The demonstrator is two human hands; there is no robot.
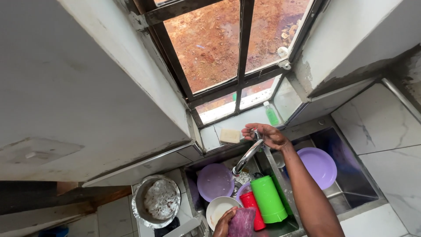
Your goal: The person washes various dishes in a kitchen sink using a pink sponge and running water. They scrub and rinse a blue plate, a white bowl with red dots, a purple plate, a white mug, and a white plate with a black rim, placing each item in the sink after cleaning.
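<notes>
While half cut off, left hand (pixel 224 223) on purple cloth (pixel 242 221)

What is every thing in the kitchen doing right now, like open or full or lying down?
Right hand: gripped on the top of the tap.
Left hand: holding a purple cloth.
Green cup: lying tilted in the sink.
Red cup: lying beside the green cup.
White bowl: upright, under the cloth.
Purple plate: leaning in the right basin.
Metal pot: open, with white residue inside.
Green bottle: upright, capped, on the sill.

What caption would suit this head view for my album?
Right hand on the tap, left hand holding a purple cloth over a sink of dishes.
</notes>
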